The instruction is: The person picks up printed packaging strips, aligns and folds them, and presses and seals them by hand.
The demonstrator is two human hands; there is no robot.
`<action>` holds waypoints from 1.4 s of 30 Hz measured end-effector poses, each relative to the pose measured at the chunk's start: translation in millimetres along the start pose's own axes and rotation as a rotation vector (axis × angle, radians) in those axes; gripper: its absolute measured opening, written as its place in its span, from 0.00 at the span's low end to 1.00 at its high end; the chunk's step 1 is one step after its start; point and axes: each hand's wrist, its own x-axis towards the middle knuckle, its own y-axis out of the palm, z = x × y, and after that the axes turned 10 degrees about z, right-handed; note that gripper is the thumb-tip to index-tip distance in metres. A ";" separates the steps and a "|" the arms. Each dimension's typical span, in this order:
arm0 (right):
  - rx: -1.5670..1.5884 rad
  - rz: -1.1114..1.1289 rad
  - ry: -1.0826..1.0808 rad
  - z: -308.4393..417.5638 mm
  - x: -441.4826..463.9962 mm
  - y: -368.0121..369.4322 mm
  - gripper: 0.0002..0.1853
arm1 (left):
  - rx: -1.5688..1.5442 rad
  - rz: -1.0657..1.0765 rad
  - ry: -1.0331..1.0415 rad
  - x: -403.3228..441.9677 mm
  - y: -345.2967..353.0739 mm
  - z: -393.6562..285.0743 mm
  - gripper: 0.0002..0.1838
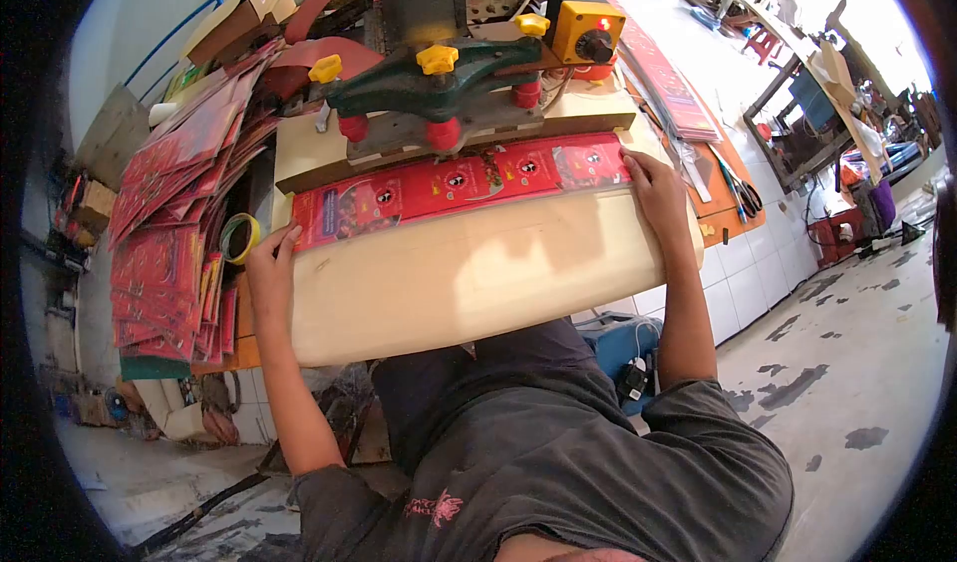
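A long red printed plastic sheet lies across the pale board, its far edge up against the press machine. My left hand pinches the sheet's left end between thumb and fingers. At the opposite end, my right hand grips the right corner, thumb on top. The sheet stretches flat between both hands. Green metalwork with yellow knobs and red feet stands just beyond it, above a wooden bar.
Piles of red printed packets are heaped on the left, beside a yellow tape roll. More red sheets lie at the right, near scissors. A yellow control box with a dial sits on the machine.
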 end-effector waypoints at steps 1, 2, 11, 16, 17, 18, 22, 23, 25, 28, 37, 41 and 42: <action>0.001 0.000 -0.002 -1.3 0.4 0.4 0.16 | 0.000 -0.002 -0.001 -0.6 0.1 -1.2 0.19; 0.000 -0.001 -0.013 -3.7 0.9 1.4 0.16 | -0.005 -0.003 0.002 -1.4 0.4 -2.8 0.19; -0.011 0.048 0.015 -2.4 1.3 -2.1 0.17 | 0.045 -0.009 -0.017 -5.1 -0.6 -16.7 0.19; -0.022 0.046 0.009 -0.7 1.0 -1.8 0.17 | 0.042 -0.016 -0.018 -3.9 -0.1 -11.2 0.20; -0.020 0.049 0.016 -0.6 0.8 -2.1 0.17 | 0.041 -0.020 -0.008 -3.3 0.3 -9.5 0.20; -0.019 0.052 0.023 -0.6 1.0 -2.7 0.17 | 0.040 -0.025 0.003 -3.0 0.5 -9.0 0.20; -0.001 0.055 0.026 -4.0 1.9 -1.8 0.17 | 0.039 -0.019 -0.011 -3.2 0.0 -11.0 0.20; 0.000 0.054 0.018 -3.8 1.8 -1.9 0.17 | 0.035 -0.023 0.001 -2.4 0.6 -7.6 0.20; 0.000 0.053 0.010 -3.6 1.9 -2.1 0.17 | 0.030 -0.028 0.012 -1.8 0.8 -5.8 0.20; -0.010 0.050 0.008 -3.5 2.0 -1.8 0.18 | 0.038 -0.024 0.009 -1.9 0.3 -6.5 0.20; -0.030 0.062 0.022 -0.7 1.7 -3.4 0.18 | 0.032 -0.004 -0.010 -4.5 -1.4 -13.2 0.19; -0.028 0.054 0.014 -1.5 2.6 -2.6 0.17 | 0.014 0.003 -0.021 -3.8 -1.0 -11.8 0.20; -0.028 0.058 0.016 -1.4 2.4 -2.4 0.17 | -0.001 0.011 -0.036 -4.3 -0.9 -12.0 0.22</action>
